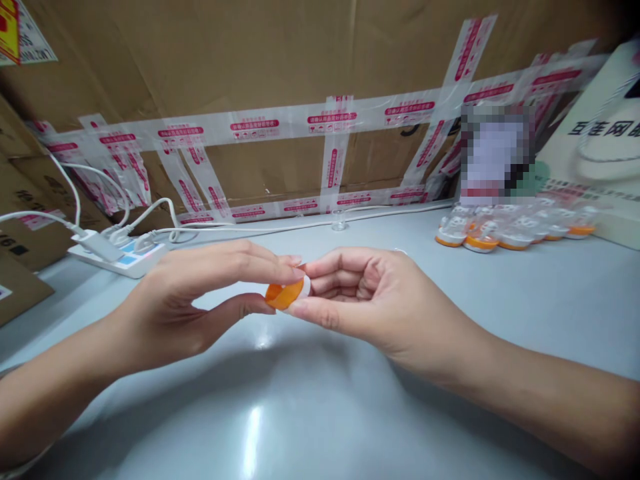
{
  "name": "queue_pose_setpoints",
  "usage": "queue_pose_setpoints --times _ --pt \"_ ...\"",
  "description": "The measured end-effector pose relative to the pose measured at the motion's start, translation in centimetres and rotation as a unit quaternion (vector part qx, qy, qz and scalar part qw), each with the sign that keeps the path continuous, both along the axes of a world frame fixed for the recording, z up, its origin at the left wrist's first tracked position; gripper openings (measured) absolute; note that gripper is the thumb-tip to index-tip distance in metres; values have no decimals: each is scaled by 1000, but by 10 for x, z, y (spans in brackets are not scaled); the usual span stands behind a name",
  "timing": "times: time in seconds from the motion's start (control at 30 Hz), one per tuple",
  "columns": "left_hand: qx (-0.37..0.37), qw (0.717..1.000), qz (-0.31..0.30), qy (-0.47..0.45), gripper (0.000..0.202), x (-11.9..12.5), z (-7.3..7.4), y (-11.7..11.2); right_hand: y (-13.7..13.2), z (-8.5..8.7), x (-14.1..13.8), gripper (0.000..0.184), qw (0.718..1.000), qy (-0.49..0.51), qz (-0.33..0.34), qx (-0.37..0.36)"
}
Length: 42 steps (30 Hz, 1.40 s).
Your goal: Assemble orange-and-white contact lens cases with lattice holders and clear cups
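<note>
Both of my hands meet above the grey table (310, 407) on a small round orange and white cap (286, 294). My left hand (200, 300) pinches its orange side between thumb and forefinger. My right hand (360, 293) pinches the white side with thumb and forefinger, its other fingers curled in. The cap is held slightly above the table surface.
A row of small clear vials with orange caps (505, 230) lies at the back right, beside a white bag (600, 133). A tiny clear vial (339, 220) stands alone at the back. A white power strip (120, 257) with cables sits at the left. Taped cardboard boxes (280, 100) wall the rear.
</note>
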<state>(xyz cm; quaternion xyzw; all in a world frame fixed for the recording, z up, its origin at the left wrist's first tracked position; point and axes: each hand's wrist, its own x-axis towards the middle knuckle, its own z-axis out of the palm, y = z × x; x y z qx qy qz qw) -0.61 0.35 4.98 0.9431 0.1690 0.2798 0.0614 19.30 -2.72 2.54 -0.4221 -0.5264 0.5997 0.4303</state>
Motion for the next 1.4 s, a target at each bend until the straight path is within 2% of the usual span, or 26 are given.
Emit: queue_pose_setpoints --times 0.4,0.83,1.03,1.17,1.4 --pt "-10 999 8 46 35 -2 10 -2 -1 -4 -1 30 999 33 34 -22" --pt "-62 995 -19 74 32 -4 1 3 9 -14 0 38 994 50 64 -67" --pt "-86 995 21 55 32 -2 -5 6 13 -25 0 40 984 111 89 -102" --pt "-103 993 51 28 28 0 -9 4 14 -30 0 34 974 161 114 -114" --pt "-129 988 73 47 26 0 -11 1 14 -30 0 24 969 165 151 -109"
